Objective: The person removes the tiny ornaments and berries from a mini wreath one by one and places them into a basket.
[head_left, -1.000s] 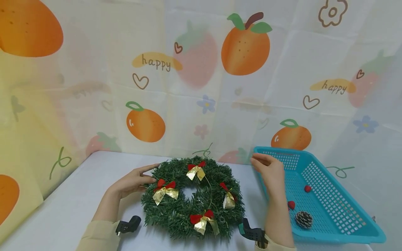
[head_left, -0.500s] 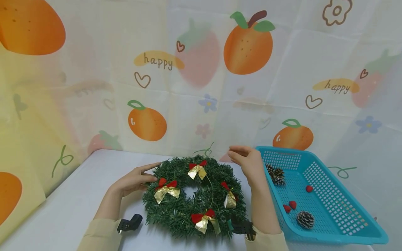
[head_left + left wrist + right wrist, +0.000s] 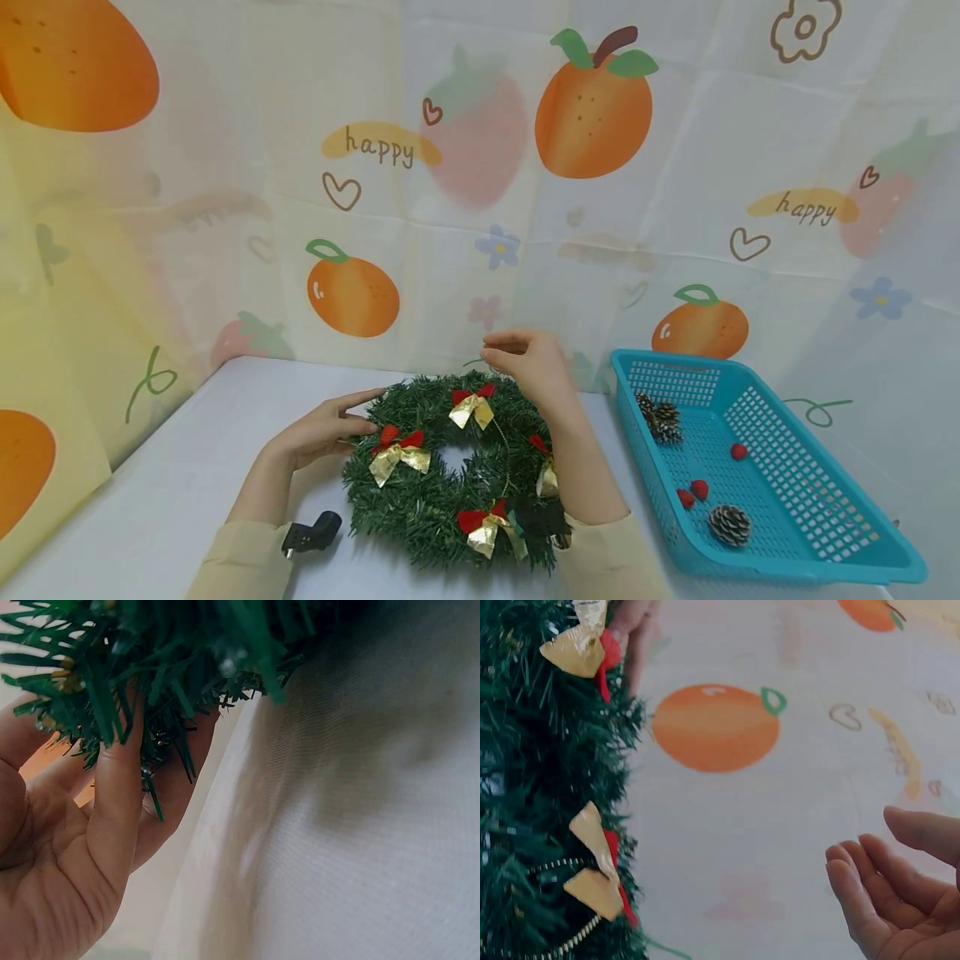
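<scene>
A green artificial wreath [image 3: 412, 521] with red and gold bows [image 3: 472, 408] lies on the white table. My left hand [image 3: 318, 429] holds it at the left edge; in the left wrist view the fingers [image 3: 112, 817] reach in among its green needles. Over the wreath's far right side hovers my right hand [image 3: 532, 375], and its forearm covers part of the right-hand bow. The right wrist view shows that hand's fingers [image 3: 900, 877] loosely bent, with nothing between them. A thin string of beads [image 3: 504, 450] runs across the wreath.
To the right stands a turquoise plastic basket [image 3: 817, 500]. Inside are a large frosted pinecone [image 3: 729, 525], a cluster of smaller pinecones [image 3: 662, 418] and several red berry-like pieces [image 3: 738, 451]. A fruit-printed cloth [image 3: 450, 275] hangs behind the table.
My right hand has moved left from the basket's near-left rim to over the wreath. The left hand has stayed at the wreath's left edge.
</scene>
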Available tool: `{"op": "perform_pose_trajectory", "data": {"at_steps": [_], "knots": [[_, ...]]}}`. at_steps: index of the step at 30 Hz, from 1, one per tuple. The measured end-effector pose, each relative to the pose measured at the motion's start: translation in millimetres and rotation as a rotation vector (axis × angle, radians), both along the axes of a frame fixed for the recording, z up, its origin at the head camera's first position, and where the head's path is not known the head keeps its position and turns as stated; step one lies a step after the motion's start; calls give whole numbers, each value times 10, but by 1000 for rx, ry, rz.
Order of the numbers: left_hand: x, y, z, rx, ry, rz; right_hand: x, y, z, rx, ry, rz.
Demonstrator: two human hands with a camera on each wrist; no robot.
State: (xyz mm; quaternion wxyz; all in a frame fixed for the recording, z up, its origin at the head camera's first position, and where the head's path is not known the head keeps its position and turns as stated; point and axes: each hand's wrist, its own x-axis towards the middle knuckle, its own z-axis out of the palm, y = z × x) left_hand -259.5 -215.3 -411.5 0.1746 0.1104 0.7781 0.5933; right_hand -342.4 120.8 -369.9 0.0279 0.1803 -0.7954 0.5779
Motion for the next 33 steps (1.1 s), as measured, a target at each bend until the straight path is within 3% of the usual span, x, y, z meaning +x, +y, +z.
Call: {"op": "perform_pose_trajectory", "data": {"at_steps": [6,8,18,33], "knots": [[-14,-5,-17,-3,-4,10,754,-393,787,44,-91,48],[-23,-4,-24,-4,-8,13,819,-480,850,43,-99,80],[1,0,2,5,-4,-11,744,-698,732,1,-163,234],[-16,7,-9,-13,-24,21,548,-889,534,-30,-500,360]]}}
